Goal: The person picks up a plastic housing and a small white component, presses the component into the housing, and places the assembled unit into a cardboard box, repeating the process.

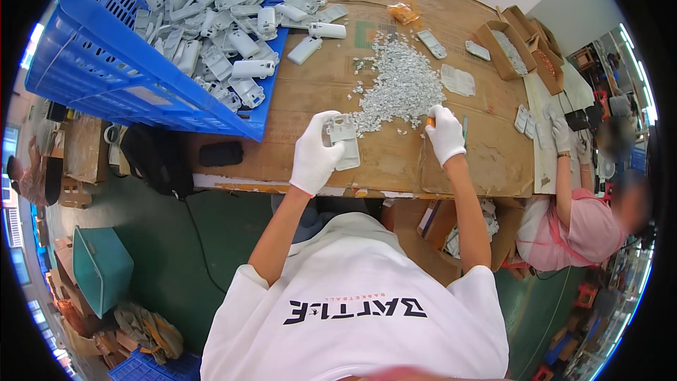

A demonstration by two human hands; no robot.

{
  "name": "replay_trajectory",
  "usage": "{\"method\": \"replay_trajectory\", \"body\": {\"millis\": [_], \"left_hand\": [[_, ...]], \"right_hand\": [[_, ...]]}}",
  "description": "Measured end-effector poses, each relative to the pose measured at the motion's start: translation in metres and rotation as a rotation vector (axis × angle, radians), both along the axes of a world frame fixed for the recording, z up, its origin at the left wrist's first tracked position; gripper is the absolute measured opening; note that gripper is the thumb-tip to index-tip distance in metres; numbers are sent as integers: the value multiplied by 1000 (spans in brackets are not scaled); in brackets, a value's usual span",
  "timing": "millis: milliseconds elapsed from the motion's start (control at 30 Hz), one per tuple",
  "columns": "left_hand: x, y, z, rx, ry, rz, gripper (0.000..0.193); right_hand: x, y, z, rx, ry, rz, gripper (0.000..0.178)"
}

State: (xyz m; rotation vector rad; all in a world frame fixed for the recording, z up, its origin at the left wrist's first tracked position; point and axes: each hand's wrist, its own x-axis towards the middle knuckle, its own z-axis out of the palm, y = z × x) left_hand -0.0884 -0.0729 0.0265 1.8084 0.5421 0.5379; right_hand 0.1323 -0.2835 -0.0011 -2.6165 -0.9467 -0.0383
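My left hand (317, 155), in a white glove, grips a pale grey plastic housing (344, 142) upright just above the cardboard-covered table. To its right, my gloved right hand (446, 135) is closed around a small orange object (430, 121), mostly hidden by the fingers, so its kind is unclear. A thin teal stick-like thing (465, 127) shows beside that hand. Between and beyond both hands spreads a heap of small, pale, shiny parts (398, 85). Many similar housings (226, 49) are piled in the blue crate (141, 77) at the left.
Loose housings (431, 44) lie past the heap near an orange plastic bag (403, 13). Small cardboard boxes (513, 53) of parts stand at the far right. A black pouch (221, 154) lies near the left front edge. A co-worker in pink (585, 226) works at the right.
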Motion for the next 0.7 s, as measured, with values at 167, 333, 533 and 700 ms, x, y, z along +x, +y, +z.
{"method": "replay_trajectory", "body": {"millis": [167,333,533,700], "left_hand": [[3,-14,2,103,4,33,44],[8,-18,0,166,-36,66,40],[3,-11,9,223,-134,167,35],[-15,-24,-8,183,-168,141,28]], "right_hand": [[-19,23,17,206,-158,-26,18],[-89,60,54,661,115,271,16],[-128,106,43,654,25,312,16],[-139,101,9,883,570,122,41]]}}
